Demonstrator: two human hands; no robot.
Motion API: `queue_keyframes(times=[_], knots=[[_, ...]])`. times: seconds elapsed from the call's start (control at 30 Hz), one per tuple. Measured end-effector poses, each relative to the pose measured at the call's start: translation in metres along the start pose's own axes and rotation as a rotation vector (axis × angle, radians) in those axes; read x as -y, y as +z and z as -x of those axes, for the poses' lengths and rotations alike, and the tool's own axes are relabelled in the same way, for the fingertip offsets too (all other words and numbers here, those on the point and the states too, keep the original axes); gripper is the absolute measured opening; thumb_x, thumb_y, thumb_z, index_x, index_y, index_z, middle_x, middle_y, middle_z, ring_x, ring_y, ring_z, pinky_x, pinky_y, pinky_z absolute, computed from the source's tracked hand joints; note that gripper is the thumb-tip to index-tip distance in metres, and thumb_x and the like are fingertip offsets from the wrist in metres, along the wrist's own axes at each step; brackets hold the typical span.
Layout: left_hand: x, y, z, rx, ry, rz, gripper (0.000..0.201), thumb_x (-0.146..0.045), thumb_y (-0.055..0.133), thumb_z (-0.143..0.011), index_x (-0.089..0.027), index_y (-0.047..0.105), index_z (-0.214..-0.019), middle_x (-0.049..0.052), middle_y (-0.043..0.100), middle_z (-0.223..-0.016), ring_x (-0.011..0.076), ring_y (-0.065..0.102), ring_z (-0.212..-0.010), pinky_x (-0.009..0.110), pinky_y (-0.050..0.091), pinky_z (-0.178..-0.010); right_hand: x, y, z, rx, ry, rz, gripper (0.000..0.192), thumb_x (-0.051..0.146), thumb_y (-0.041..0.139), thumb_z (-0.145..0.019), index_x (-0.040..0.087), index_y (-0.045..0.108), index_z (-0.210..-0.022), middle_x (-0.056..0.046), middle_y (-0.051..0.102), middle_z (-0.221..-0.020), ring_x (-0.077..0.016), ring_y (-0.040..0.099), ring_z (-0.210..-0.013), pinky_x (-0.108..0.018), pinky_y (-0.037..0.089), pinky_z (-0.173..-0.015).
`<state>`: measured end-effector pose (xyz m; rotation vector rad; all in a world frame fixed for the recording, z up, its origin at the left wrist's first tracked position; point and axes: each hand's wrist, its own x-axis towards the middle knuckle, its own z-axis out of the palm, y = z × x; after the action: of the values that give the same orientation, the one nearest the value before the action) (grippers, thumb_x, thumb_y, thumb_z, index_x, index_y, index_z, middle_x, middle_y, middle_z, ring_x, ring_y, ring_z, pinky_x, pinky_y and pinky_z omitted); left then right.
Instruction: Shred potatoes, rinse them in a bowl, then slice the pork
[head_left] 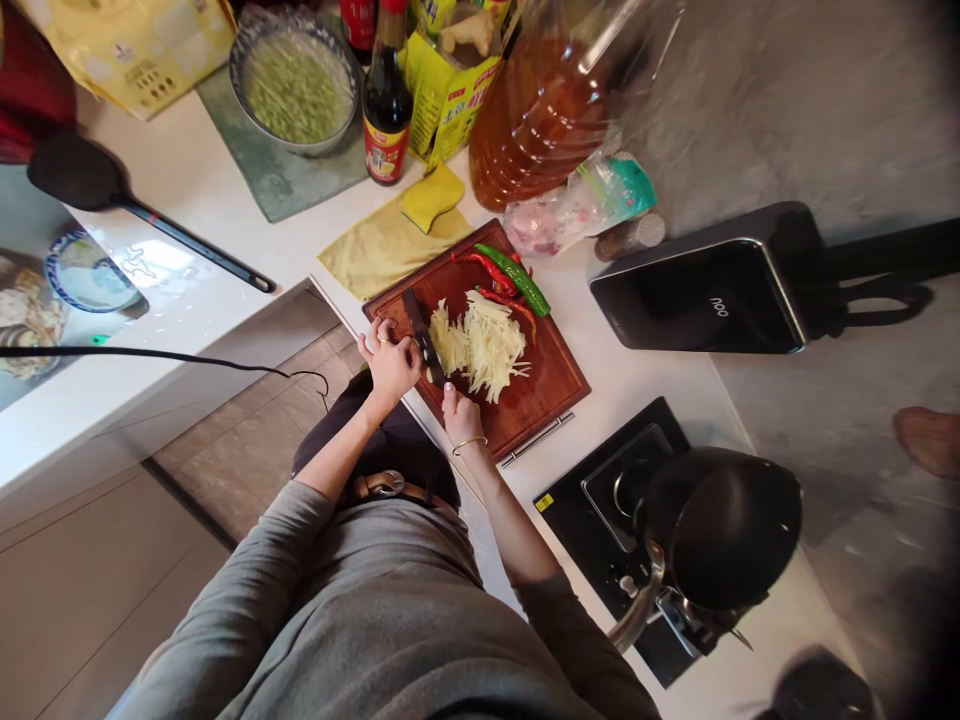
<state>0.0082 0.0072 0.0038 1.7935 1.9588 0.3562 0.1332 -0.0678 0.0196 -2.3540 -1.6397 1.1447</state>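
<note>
A reddish wooden cutting board (551, 385) lies on the white counter in front of me. A pile of pale potato shreds (486, 345) sits in its middle. My right hand (459, 412), with a gold bangle at the wrist, grips the handle of a dark knife (421, 330) whose blade points away from me along the left side of the pile. My left hand (390, 365) rests just left of the blade, fingers curled down on a potato piece that is mostly hidden. Red chillies (484, 268) and a green chilli (519, 282) lie at the board's far edge.
A yellow cloth (379, 255) and sponge (431, 197) lie beyond the board, with a sauce bottle (386, 110), an oil jug (540, 110) and a bowl of green shreds (296, 90). A black pot (720, 525) sits on the hob at right, behind it a black appliance (697, 295).
</note>
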Motion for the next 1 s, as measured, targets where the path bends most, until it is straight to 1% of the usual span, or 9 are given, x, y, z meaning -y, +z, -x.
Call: queue_keyframes(times=[0.1, 0.2, 0.3, 0.4, 0.73, 0.87, 1.0], knots=[[-0.001, -0.001, 0.0, -0.012, 0.005, -0.011, 0.018, -0.03, 0.048, -0.078, -0.021, 0.064, -0.078, 0.011, 0.043, -0.129, 0.0318, 0.022, -0.134, 0.057, 0.011, -0.107, 0.0, 0.004, -0.001, -0.048, 0.018, -0.056, 0.074, 0.054, 0.004, -0.092, 0.016, 0.067, -0.078, -0.011, 0.068, -0.067, -0.0189, 0.065, -0.066, -0.025, 0.04, -0.062], [0.0, -0.002, 0.0, -0.007, 0.013, -0.013, 0.018, -0.03, 0.048, -0.078, -0.021, 0.064, -0.077, 0.011, 0.044, -0.129, 0.0317, 0.023, -0.133, 0.056, 0.011, -0.107, 0.001, -0.001, 0.002, -0.075, 0.002, -0.061, 0.075, 0.055, 0.005, -0.092, 0.015, 0.067, -0.08, -0.012, 0.068, -0.068, -0.0192, 0.064, -0.066, -0.025, 0.041, -0.062], [0.003, -0.002, 0.001, -0.009, 0.018, 0.003, 0.018, -0.029, 0.048, -0.078, -0.022, 0.064, -0.076, 0.01, 0.045, -0.129, 0.0307, 0.023, -0.134, 0.055, 0.011, -0.107, 0.002, -0.009, 0.008, -0.06, -0.014, -0.043, 0.074, 0.055, 0.006, -0.092, 0.015, 0.068, -0.082, -0.012, 0.068, -0.067, -0.0199, 0.064, -0.066, -0.026, 0.041, -0.063], [0.004, -0.001, 0.001, -0.003, 0.008, 0.028, 0.018, -0.028, 0.048, -0.078, -0.022, 0.064, -0.075, 0.009, 0.045, -0.13, 0.0311, 0.022, -0.134, 0.055, 0.009, -0.108, 0.001, -0.011, 0.013, -0.029, 0.001, -0.031, 0.073, 0.054, 0.008, -0.092, 0.016, 0.068, -0.08, -0.012, 0.068, -0.066, -0.0194, 0.064, -0.066, -0.026, 0.041, -0.063], [0.001, 0.001, 0.0, -0.021, 0.001, 0.013, 0.019, -0.028, 0.047, -0.078, -0.021, 0.064, -0.076, 0.011, 0.044, -0.13, 0.0305, 0.022, -0.134, 0.056, 0.009, -0.108, 0.001, -0.005, 0.013, 0.021, 0.014, 0.016, 0.068, 0.051, 0.011, -0.093, 0.017, 0.068, -0.079, -0.011, 0.069, -0.069, -0.0197, 0.065, -0.068, -0.025, 0.042, -0.063], [0.0, 0.001, 0.0, -0.01, -0.003, 0.008, 0.019, -0.028, 0.047, -0.078, -0.021, 0.064, -0.076, 0.011, 0.043, -0.131, 0.0311, 0.021, -0.134, 0.056, 0.01, -0.108, 0.003, -0.003, 0.01, 0.016, 0.002, 0.018, 0.068, 0.052, 0.011, -0.093, 0.016, 0.068, -0.08, -0.012, 0.069, -0.071, -0.02, 0.065, -0.07, -0.025, 0.041, -0.064], [-0.001, 0.002, 0.001, -0.02, -0.001, -0.017, 0.019, -0.028, 0.047, -0.078, -0.021, 0.064, -0.076, 0.011, 0.043, -0.131, 0.0312, 0.022, -0.135, 0.057, 0.012, -0.108, 0.005, 0.003, 0.001, -0.007, 0.039, -0.018, 0.07, 0.054, 0.011, -0.093, 0.016, 0.068, -0.077, -0.013, 0.069, -0.072, -0.0205, 0.065, -0.072, -0.026, 0.042, -0.066]])
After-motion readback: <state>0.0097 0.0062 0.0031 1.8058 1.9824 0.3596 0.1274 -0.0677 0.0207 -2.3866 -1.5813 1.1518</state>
